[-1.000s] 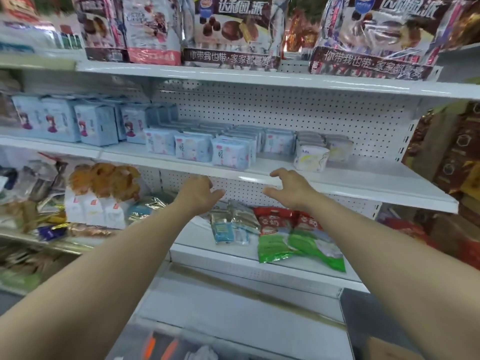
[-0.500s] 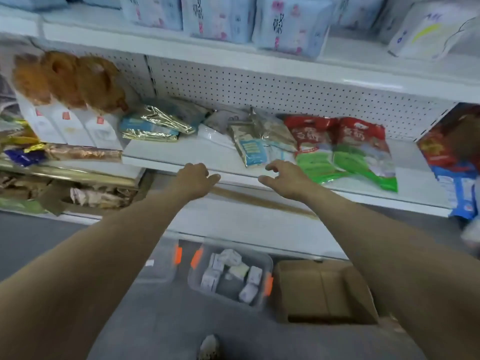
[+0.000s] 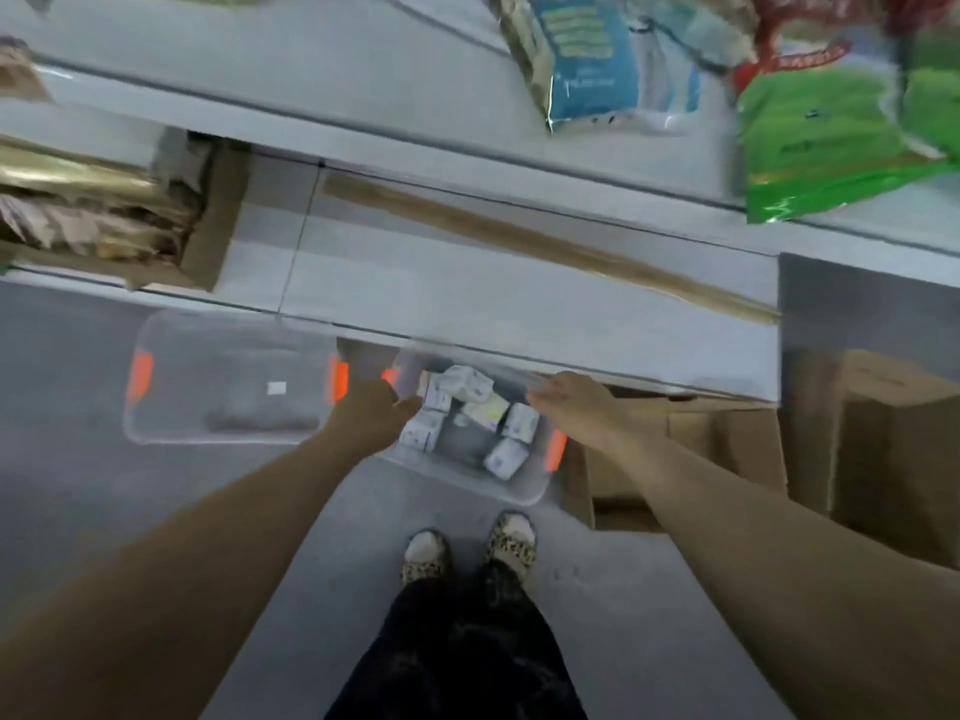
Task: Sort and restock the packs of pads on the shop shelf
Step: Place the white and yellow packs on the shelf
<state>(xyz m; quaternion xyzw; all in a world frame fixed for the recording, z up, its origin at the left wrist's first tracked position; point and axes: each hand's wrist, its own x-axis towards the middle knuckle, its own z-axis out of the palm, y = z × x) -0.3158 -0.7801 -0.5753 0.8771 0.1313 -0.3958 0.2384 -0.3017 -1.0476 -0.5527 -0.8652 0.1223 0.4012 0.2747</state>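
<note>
A clear plastic bin (image 3: pixel 511 492) with orange latches stands on the floor below the bottom shelf. Several white and pale-blue packs of pads (image 3: pixel 470 384) lie loose inside it. My left hand (image 3: pixel 371 415) hangs over the bin's left edge, fingers loosely curled, holding nothing. My right hand (image 3: pixel 569 400) reaches over the bin's right side with fingers extended, also empty. Neither hand touches a pack. The frame is blurred.
The bin's clear lid (image 3: pixel 228 379) lies on the floor to the left. An open cardboard box (image 3: pixel 691 449) sits right of the bin. The white bottom shelf (image 3: pixel 467 283) juts out above. Snack bags (image 3: pixel 826 132) lie on the shelf above. My feet (image 3: pixel 467 550) stand just behind the bin.
My view has swung down from the pad shelf to the floor. Both hands have dropped from shelf height to just over the bin of pads.
</note>
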